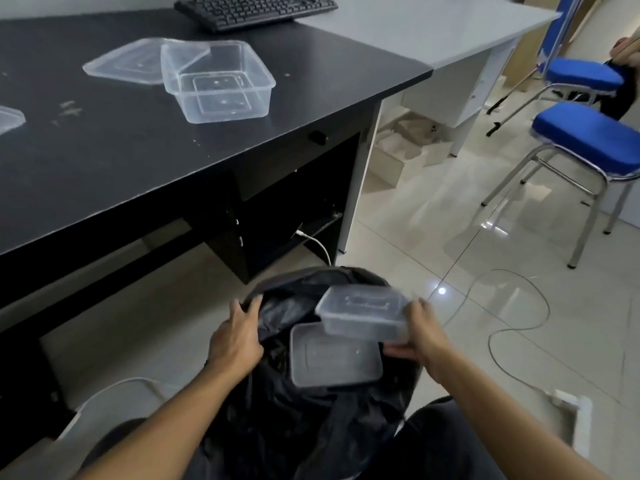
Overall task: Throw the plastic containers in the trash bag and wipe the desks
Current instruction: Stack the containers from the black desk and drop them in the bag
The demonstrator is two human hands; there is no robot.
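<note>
Right hand holding container over trash bag, lid inside

An office: a black counter abuts a grey counter, a black computer keyboard lies across their join, two blue padded chairs (chrome-legged) stand on glossy floor tiles, and cables trail loose.

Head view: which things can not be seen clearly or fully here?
- Clear plastic piece on the black desk: cut by the left edge.
- Trash bag inside: dark, contents unclear.
- Container in the right hand: motion blur, embossed text unreadable.
- Person at the right edge: mostly out of frame.
</note>
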